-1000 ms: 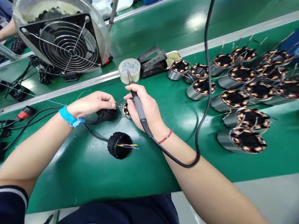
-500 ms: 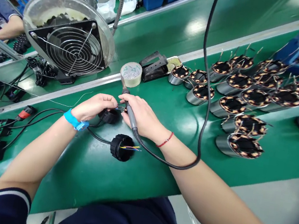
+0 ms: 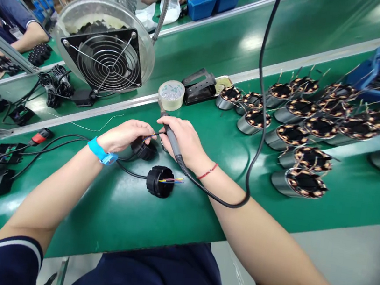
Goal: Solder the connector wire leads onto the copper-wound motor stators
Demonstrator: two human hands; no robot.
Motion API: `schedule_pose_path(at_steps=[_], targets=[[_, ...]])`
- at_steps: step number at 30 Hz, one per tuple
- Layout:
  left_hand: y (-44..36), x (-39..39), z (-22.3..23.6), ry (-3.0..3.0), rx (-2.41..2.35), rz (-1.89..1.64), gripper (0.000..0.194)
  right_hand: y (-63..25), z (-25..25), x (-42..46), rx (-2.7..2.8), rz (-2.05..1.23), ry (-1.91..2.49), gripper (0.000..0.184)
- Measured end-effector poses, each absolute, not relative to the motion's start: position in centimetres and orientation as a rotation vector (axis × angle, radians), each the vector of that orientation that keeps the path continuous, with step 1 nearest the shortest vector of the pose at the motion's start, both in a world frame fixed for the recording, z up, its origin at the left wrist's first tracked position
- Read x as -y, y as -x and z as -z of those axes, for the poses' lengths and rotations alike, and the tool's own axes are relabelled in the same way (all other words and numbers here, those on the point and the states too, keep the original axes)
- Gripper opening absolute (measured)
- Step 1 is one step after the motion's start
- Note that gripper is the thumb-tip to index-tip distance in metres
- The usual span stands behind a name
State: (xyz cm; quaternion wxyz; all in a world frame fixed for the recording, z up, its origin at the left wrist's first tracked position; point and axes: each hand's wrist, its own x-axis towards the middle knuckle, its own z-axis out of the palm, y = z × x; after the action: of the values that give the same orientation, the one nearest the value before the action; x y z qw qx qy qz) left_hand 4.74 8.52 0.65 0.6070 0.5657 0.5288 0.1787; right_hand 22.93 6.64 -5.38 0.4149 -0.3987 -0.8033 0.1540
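Note:
My right hand [image 3: 186, 146] grips the grey handle of a soldering iron [image 3: 173, 141], its tip end towards the back of the bench. My left hand [image 3: 128, 134] is closed, with thumb and fingertips pinched on thin coloured wires. A thin dark strand [image 3: 156, 134] spans from the left fingertips to the right ones. Just below the left fingers lies a black ribbed cap [image 3: 144, 150], partly covered by them. Nearer me rests a second black cap [image 3: 156, 182] with red, yellow and blue wires poking out and a black cable behind it.
A solder wire reel [image 3: 171, 96] and a black iron stand [image 3: 199, 87] are at the back. Several wound motor stators [image 3: 299, 182] fill the right side. A fan [image 3: 109, 62] stands at left. The iron's cord [image 3: 258, 124] hangs over my right forearm. Co-workers sit opposite.
The view has shifted slightly. A dark strand now shows between both hands' fingertips, with coloured wires at the left fingers. The soldering iron stays in my right hand.

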Motion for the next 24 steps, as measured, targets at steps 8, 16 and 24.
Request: schedule_pose_path(at_steps=[8, 16, 24], targets=[[-5.1, -8.1, 0.8, -1.333, -1.247, -0.499, 0.021, -21.6, 5.4, -6.6, 1.692, -0.678, 1.099, 0.03], [-4.1, -8.3, 1.5, -1.23, -1.212, -0.606, 0.015, -23.4, 4.6, -6.0, 1.661, -0.724, 1.217, 0.026], [-4.2, -8.0, 1.3, -1.247, -1.147, -0.585, 0.02, -20.4, 4.9, -4.7, 1.84, -0.497, 1.307, 0.04]])
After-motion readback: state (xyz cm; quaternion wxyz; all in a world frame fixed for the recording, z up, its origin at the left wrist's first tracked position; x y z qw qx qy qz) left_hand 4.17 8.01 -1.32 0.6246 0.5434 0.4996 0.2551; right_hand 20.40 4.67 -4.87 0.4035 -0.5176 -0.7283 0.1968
